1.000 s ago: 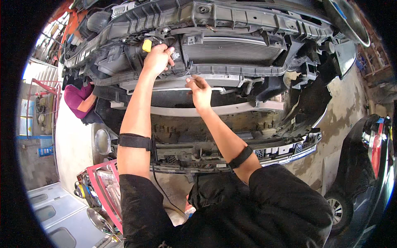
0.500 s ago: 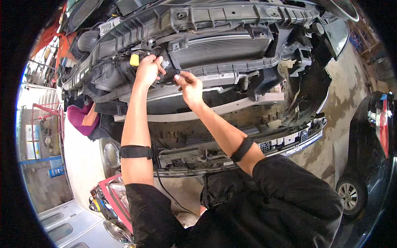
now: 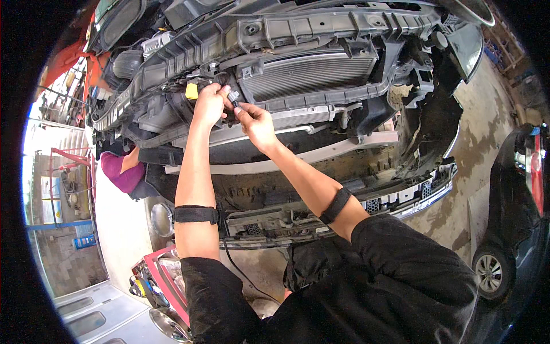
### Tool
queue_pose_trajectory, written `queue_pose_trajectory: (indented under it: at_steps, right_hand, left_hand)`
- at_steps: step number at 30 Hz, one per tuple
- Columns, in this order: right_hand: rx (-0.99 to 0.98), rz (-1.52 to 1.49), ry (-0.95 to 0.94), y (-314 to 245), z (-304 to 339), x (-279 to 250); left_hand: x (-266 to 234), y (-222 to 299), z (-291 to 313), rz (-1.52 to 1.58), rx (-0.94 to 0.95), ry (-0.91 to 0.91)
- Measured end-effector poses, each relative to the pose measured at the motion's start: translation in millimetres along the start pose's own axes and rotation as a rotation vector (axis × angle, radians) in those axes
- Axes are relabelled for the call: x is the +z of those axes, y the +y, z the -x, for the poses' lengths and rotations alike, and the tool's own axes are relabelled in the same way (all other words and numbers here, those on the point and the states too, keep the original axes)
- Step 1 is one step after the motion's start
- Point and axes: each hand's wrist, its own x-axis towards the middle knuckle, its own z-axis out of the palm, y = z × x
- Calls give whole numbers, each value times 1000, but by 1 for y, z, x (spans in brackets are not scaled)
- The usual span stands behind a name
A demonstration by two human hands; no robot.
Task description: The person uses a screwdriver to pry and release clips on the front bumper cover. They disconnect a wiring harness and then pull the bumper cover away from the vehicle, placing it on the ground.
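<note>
Both my arms reach into the exposed front of a car. My left hand [image 3: 210, 104] is closed, with a small grey electrical connector [image 3: 232, 96] at its fingertips. Just to the right, my right hand [image 3: 256, 123] pinches a small dark piece below the connector; it looks like a wire or plug end, mostly hidden by the fingers. A yellow tag-like piece [image 3: 191, 91] sits left of my left hand. The finned radiator [image 3: 315, 71] lies to the right, under the black ribbed crossbeam [image 3: 286, 26].
A pale metal bar [image 3: 269, 166] spans below my hands, and a removed bumper [image 3: 275, 221] lies lower down. A person in a purple sleeve [image 3: 123, 174] is at the left. A dark car with a wheel [image 3: 488, 273] stands at the right. A black cable [image 3: 238, 266] hangs near my left arm.
The view has shifted slightly. My right hand has come closer to my left, and its fingers now meet just below the grey connector.
</note>
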Motion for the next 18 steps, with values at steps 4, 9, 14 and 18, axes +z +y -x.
queue_pose_trajectory:
  at_steps: [4, 9, 14, 18]
  right_hand:
    - [-85, -22, 76, 5, -1, 3]
    - [-178, 26, 115, 11, -4, 4]
    - [-204, 136, 117, 13, -7, 3]
    - [-225, 192, 66, 9, -7, 2]
  left_hand:
    - [1, 3, 1, -3, -9, 4]
    - [-1, 6, 3, -11, -19, -21]
    - [-4, 8, 4, 2, -31, -43]
    - [-4, 8, 3, 12, -35, -48]
